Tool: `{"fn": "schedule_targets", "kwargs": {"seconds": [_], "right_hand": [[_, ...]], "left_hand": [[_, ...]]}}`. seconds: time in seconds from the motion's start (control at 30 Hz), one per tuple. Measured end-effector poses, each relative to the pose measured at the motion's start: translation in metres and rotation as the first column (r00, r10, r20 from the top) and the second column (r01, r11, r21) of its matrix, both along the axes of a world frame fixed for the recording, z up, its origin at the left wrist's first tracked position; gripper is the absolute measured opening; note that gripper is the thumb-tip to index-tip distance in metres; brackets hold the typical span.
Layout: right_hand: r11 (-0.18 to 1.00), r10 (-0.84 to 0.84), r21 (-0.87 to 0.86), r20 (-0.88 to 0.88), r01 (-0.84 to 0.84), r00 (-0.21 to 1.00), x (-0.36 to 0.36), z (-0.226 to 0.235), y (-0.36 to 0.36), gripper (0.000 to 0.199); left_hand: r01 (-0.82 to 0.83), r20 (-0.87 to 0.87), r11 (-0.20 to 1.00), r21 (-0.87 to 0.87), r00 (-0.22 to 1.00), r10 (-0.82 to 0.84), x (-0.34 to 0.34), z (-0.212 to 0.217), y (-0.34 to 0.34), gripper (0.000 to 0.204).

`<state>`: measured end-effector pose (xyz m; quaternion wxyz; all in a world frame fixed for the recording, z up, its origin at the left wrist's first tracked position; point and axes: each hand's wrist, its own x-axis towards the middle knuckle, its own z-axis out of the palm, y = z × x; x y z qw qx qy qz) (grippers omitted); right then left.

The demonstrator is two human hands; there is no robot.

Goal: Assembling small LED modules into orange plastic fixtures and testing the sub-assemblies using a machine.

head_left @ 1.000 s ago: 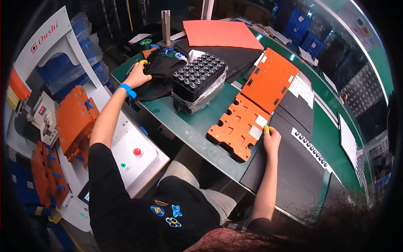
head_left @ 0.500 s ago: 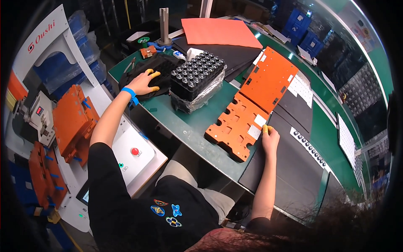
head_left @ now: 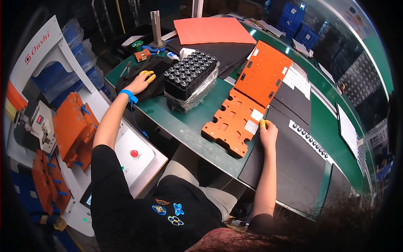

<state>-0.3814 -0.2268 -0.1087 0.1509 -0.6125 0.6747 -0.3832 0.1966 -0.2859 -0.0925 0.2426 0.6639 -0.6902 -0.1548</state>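
My left hand [head_left: 140, 84], with yellow finger covers and a blue wrist strap [head_left: 129, 95], reaches into a black bag [head_left: 150, 89]. Its fingers are drawn together at the bag's top; what they hold, if anything, is too small to make out. Beside it stands a black tray [head_left: 184, 84] of round, clear-topped parts on a plastic-wrapped stack [head_left: 189, 103]. My right hand [head_left: 268, 135] is closed in a pinch at the right edge of an orange hinged fixture [head_left: 235, 113], which lies opened out. White plates [head_left: 252, 127] rest on the fixture near those fingertips, whose contents are hidden.
Black mats [head_left: 285, 159] cover the green table's right part, with a white strip of round parts [head_left: 308, 138] on them. An orange-red sheet [head_left: 214, 31] lies at the back. To my left are a white machine with a red button [head_left: 134, 153] and more orange fixtures [head_left: 75, 126].
My left hand's spread fingers have come together over the black bag. My right hand stays pinched at the fixture's edge. The whole view has shifted slightly.
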Motion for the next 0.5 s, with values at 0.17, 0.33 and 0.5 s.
{"fn": "schedule_targets", "kwargs": {"seconds": [0.17, 0.33, 0.5], "right_hand": [[0.998, -0.013, 0.056, 0.012, 0.012, 1.000, 0.004, 0.005, 0.004, 0.031], [1.000, 0.000, 0.021, 0.017, 0.000, 1.000, 0.008, -0.001, 0.003, 0.032], [1.000, -0.006, -0.023, -0.044, 0.004, 0.999, -0.009, -0.008, -0.003, 0.031]], "left_hand": [[-0.009, 0.333, 0.989, -0.145, 0.941, 0.057, -0.012, 0.000, 0.014, 0.060], [-0.139, -0.018, 0.855, -0.499, 0.989, 0.149, -0.025, 0.042, 0.023, 0.048], [-0.068, -0.745, 0.803, -0.592, 0.426, -0.513, -0.112, 0.125, 0.074, 0.035]]}}
